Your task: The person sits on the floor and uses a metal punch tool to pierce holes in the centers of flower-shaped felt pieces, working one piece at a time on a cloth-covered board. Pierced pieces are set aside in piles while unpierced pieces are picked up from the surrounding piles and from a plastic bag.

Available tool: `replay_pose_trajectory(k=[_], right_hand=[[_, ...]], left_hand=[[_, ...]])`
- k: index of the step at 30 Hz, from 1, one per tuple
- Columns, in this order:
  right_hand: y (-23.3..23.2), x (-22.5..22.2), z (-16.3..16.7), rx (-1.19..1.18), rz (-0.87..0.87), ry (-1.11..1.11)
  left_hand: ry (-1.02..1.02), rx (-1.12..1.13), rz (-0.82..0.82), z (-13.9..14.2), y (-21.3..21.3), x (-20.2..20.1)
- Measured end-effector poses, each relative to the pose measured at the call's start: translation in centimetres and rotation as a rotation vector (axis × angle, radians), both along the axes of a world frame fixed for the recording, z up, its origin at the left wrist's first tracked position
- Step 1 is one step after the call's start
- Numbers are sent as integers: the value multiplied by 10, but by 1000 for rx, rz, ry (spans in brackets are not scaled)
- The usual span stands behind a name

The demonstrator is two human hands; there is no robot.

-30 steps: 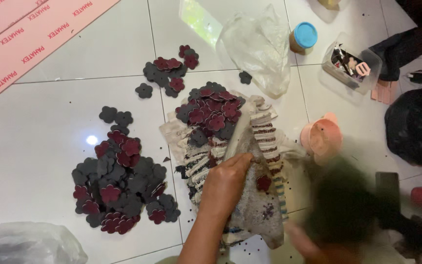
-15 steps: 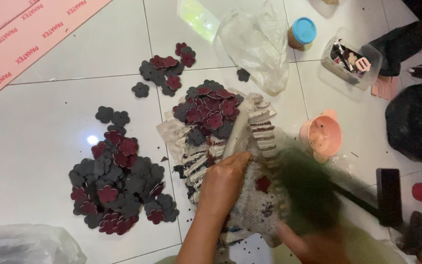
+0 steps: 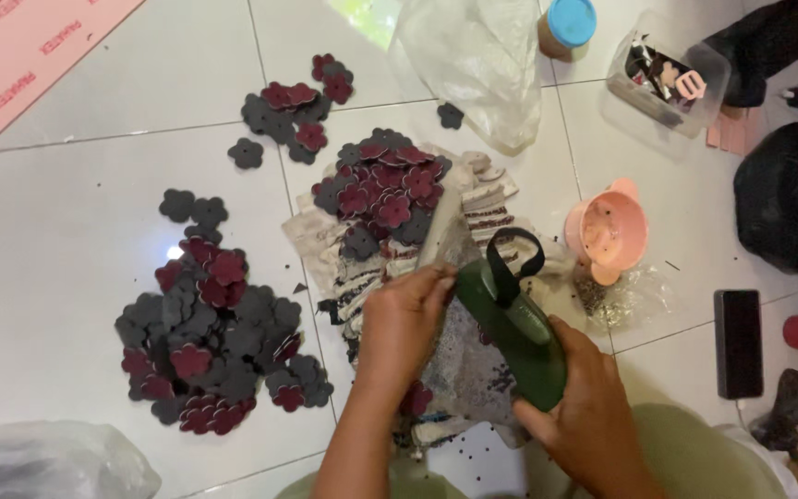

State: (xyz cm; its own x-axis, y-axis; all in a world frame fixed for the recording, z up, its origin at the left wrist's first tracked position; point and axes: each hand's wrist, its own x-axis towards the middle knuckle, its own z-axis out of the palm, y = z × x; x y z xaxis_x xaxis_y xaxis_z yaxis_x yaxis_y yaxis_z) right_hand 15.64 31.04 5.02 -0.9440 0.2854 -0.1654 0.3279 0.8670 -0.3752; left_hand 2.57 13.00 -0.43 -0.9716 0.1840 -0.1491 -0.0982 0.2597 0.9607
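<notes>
Green tool (image 3: 514, 328) now lowered beside left hand (image 3: 404, 323), floor tiles (image 3: 66, 240) leftward bare.

A single head-worn camera looks almost straight down at a white tiled floor (image 3: 76, 231); it sits close above the work, so the left hand (image 3: 404, 323) and right hand (image 3: 593, 416) enter from the bottom edge at centre; the striped woven cloth (image 3: 491, 208) fills mid-frame; a pile of dark grey and maroon flower-shaped cutouts (image 3: 214, 323) lies at left; a pink strip of board (image 3: 20, 65) cuts the upper left corner; no second view overlaps it.
</notes>
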Motion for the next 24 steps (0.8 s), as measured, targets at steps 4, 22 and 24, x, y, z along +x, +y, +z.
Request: replay_pose_trajectory(k=[4, 22, 24], right_hand=[[4, 7, -9, -66, -35, -18], [38, -17, -22, 173, -225, -397], [26, -21, -3, 622, -103, -789]], left_hand=[[-461, 427, 268, -16, -4, -12], [-301, 394, 361, -40, -22, -18], [-314, 404, 356, -40, -22, -18]])
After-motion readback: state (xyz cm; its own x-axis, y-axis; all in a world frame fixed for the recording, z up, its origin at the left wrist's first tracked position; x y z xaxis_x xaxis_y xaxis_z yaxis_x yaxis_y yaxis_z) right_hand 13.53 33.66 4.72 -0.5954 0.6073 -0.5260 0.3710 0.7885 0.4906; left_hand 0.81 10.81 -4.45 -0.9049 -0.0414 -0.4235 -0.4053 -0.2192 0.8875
